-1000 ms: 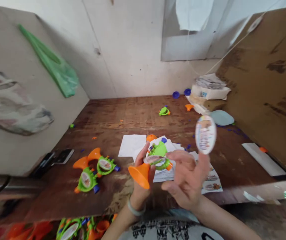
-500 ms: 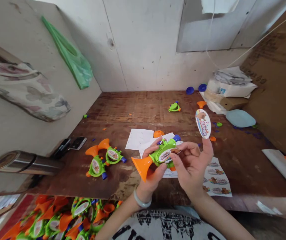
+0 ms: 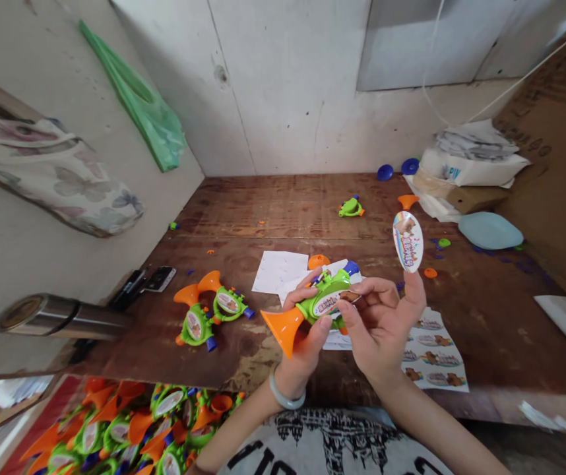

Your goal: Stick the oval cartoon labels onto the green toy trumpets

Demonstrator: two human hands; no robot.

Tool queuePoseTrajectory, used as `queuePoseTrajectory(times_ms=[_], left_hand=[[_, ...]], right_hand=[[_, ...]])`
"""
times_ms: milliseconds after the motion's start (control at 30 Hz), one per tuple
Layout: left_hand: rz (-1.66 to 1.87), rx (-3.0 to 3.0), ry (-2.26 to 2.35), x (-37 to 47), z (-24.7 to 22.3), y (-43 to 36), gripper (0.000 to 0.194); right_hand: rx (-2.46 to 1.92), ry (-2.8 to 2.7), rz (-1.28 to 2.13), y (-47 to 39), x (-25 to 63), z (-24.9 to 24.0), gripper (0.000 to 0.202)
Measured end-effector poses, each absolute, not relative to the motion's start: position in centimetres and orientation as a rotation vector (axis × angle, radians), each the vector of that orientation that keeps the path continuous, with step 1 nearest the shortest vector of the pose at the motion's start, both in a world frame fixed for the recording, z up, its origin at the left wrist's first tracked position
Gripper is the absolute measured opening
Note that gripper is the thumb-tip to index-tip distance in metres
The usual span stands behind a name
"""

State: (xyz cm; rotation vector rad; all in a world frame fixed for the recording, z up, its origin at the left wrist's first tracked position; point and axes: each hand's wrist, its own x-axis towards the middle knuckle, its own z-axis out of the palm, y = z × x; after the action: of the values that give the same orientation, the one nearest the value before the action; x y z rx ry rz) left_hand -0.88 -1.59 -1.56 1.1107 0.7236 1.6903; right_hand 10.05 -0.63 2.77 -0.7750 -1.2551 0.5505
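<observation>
My left hand [image 3: 303, 343] is closed round a green toy trumpet [image 3: 330, 290] with an orange bell and a blue mouthpiece, its bell pointing down to the left. Thumb and fingers of my right hand [image 3: 379, 323] pinch the right end of an oval sticker [image 3: 330, 302] lying against the trumpet's side. Another oval sticker [image 3: 408, 242], printed with a bear and a rainbow, clings upright to a raised fingertip of that hand. Below it lies a sticker sheet [image 3: 439, 353], partly covered by the right hand. White papers [image 3: 280, 272] lie behind the trumpet.
Two stickered trumpets [image 3: 228, 302] rest left on the table, near a steel flask [image 3: 60, 316] and a phone [image 3: 160, 278]. Many more trumpets [image 3: 129, 429] fill a space below the table's front edge. A green part [image 3: 351, 207] and a pale blue plate [image 3: 491, 231] are farther back.
The view has shifted slightly. Both hands keep their hold, and the sticker's right end appears to lie closer to the trumpet's side.
</observation>
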Motion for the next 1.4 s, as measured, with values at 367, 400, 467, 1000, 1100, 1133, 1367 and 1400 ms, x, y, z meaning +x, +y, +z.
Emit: queuePoseTrajectory(times_ms=[367,400,467,1000,1100,1133,1367,1400], left_hand=[[1.776,0.919,0.795,0.0,-0.9,-1.4,0.027],[1.794,0.899,0.801,0.1,-0.9,-1.3,0.027],[1.83,0.892,0.773,0.1,-0.9,-1.4,0.026],[1.813,1.114,0.729,-1.4,-1.6,-2.0,0.023],[1.807,1.093,0.718,-1.4,-1.7,-2.0,0.025],[1.812,1.077,0.709,-1.3,-1.6,-2.0,0.026],[1.774,0.805,0.595,-0.9,0.3,-1.1,0.035],[1.731,0.741,0.58,-0.8,0.5,-0.9,0.042]], right_hand=[[-0.764,-1.273,0.475,-0.2,9.1,2.5,0.09],[-0.755,-1.279,0.451,-0.1,9.1,2.6,0.09],[-0.741,-1.31,0.382,0.2,9.3,2.7,0.088],[-0.832,-1.3,0.481,0.7,9.7,3.0,0.082],[-0.842,-1.315,0.459,1.0,9.7,2.9,0.082],[-0.854,-1.319,0.432,1.4,9.8,2.7,0.083],[-0.941,-1.238,0.566,4.1,11.3,0.7,0.073],[-0.888,-1.269,0.71,4.1,11.3,0.7,0.07]])
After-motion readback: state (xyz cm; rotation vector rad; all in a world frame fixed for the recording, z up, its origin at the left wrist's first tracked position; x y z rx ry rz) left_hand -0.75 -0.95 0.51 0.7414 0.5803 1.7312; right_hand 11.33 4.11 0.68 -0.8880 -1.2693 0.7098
